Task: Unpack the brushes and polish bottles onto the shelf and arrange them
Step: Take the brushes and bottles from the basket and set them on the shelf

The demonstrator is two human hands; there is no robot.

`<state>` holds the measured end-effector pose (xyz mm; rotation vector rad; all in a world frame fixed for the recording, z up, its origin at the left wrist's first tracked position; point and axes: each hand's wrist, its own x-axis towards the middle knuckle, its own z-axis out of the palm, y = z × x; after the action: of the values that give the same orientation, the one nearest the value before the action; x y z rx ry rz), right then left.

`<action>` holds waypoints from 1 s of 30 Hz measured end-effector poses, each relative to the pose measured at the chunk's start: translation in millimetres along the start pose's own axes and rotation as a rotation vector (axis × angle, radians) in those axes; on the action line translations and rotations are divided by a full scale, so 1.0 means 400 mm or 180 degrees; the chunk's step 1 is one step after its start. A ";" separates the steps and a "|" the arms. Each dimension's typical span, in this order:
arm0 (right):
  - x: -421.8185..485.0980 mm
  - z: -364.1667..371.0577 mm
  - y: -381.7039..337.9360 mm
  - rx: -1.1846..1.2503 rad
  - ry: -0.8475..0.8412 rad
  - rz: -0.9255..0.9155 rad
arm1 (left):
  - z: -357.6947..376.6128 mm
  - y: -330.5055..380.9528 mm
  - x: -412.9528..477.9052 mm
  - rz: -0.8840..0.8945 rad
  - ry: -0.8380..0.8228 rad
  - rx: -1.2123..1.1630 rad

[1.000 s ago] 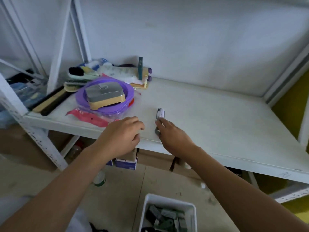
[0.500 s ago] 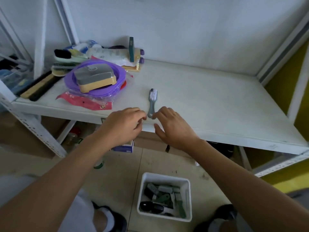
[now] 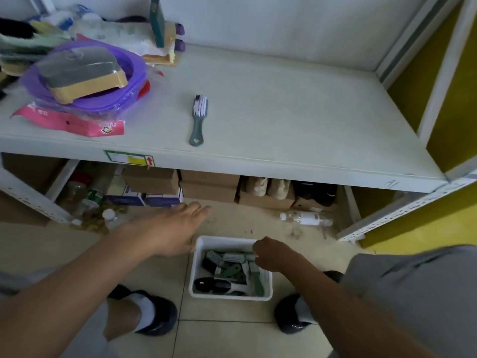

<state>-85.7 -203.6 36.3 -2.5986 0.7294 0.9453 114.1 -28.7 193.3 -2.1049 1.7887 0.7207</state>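
A small grey brush with white bristles (image 3: 198,120) lies alone on the white shelf (image 3: 284,104), near its front edge. On the floor below stands a white bin (image 3: 198,270) holding several grey-green brushes (image 3: 232,270) and a black one. My right hand (image 3: 271,254) is over the bin's upper right part, fingers curled down among the brushes; whether it grips one is hidden. My left hand (image 3: 175,228) hovers flat beside the bin's top left corner, fingers spread, holding nothing.
At the shelf's left sit a purple basin (image 3: 108,96) with a grey-and-tan brush in it, a pink packet (image 3: 69,122) and a pile of brushes and bottles. Cardboard boxes (image 3: 209,187), jars and a lying bottle (image 3: 304,218) are under the shelf. My feet flank the bin.
Both hands have left the grey brush on the shelf and dropped to the bin on the floor. The view has tilted downward.
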 end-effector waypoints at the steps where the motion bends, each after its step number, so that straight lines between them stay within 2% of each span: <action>1: 0.024 0.039 -0.001 0.0044 -0.0124 0.0025 | 0.001 0.000 0.009 0.0018 0.0028 0.0023; 4: 0.088 0.135 -0.013 0.0127 -0.0367 0.0129 | -0.001 -0.004 0.035 0.0064 0.0201 0.0100; 7: 0.145 0.211 -0.035 -0.0156 -0.0536 0.0204 | -0.002 -0.010 0.060 0.0097 0.0238 0.0162; 10: 0.181 0.272 -0.064 -0.0440 -0.0625 0.0239 | 0.002 -0.015 0.080 0.0128 0.0216 0.0204; 15: 0.195 0.304 -0.081 -0.0691 -0.0554 0.0695 | 0.005 -0.026 0.093 0.0153 0.0282 0.0179; 19: 0.201 0.294 -0.092 -0.0672 -0.0591 0.0764 | 0.006 -0.036 0.087 0.0101 0.0254 0.0198; 28: 0.126 0.140 -0.065 -0.1124 -0.0182 -0.0050 | -0.006 -0.038 0.061 0.0066 0.0091 0.0200; 30: 0.071 0.073 -0.075 -0.0897 -0.0021 0.0138 | -0.013 -0.038 0.054 0.0044 0.0080 0.0218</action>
<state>-65.7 -176.6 -1.8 -2.8275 0.6978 1.1435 132.1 -46.5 184.3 -2.0682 1.8161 0.6300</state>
